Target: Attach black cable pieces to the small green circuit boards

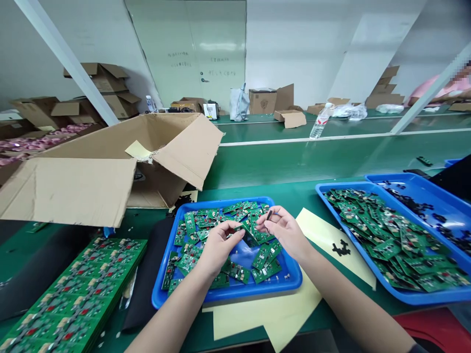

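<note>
My left hand [217, 246] pinches a small green circuit board [238, 228] over a blue tray [283, 283] that holds several loose green boards. My right hand [283, 230] is closed on a small black part [269, 214], held just to the right of that board. Both hands hover above the middle of the tray, a short gap between them.
A large open cardboard box [110, 166] lies behind left. Stacked panels of green boards [73, 294] sit front left. A second blue tray [434, 295] of boards and a third [415, 181] with black parts stand right. Yellow paper [324, 235] carries black parts [341, 248]. A water bottle [320, 121] lies on the belt.
</note>
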The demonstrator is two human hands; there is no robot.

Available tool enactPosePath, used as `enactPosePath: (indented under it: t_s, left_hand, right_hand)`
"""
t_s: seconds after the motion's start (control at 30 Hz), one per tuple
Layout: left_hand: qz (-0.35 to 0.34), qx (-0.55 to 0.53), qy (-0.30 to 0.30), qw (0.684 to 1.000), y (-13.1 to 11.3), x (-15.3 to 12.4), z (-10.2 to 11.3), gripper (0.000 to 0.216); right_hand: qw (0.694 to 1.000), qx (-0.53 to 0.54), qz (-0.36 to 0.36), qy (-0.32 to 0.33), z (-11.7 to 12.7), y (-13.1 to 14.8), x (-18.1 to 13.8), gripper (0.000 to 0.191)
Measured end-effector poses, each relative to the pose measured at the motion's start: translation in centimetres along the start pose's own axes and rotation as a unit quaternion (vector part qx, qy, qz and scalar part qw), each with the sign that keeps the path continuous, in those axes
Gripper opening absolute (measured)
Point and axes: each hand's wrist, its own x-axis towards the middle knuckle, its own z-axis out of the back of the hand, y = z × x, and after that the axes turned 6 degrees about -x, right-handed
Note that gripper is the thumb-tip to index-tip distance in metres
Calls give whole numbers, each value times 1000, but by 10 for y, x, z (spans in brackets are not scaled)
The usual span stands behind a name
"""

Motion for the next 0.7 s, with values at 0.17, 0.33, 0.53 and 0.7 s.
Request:
enactPosePath:
  t_s: [0.17, 0.33, 0.53, 0.7]
  left_hand:
    - [7, -44, 6, 999, -2, -2, -2, 21]
    - [86, -138, 55, 985, -1, -6, -8, 20]
    - [72, -38, 64, 995, -1, -7, -9, 26]
    - [2, 84, 33, 996, -2, -9, -9, 22]
  right_hand:
    - [999, -24, 13, -18, -4, -2, -2, 25]
    - [998, -55, 24, -21, -4, -1, -5, 20]
    - [989, -122, 79, 31, -4, -1, -10, 16]
    - [983, -140, 82, 88, -3, -2, -14, 11]
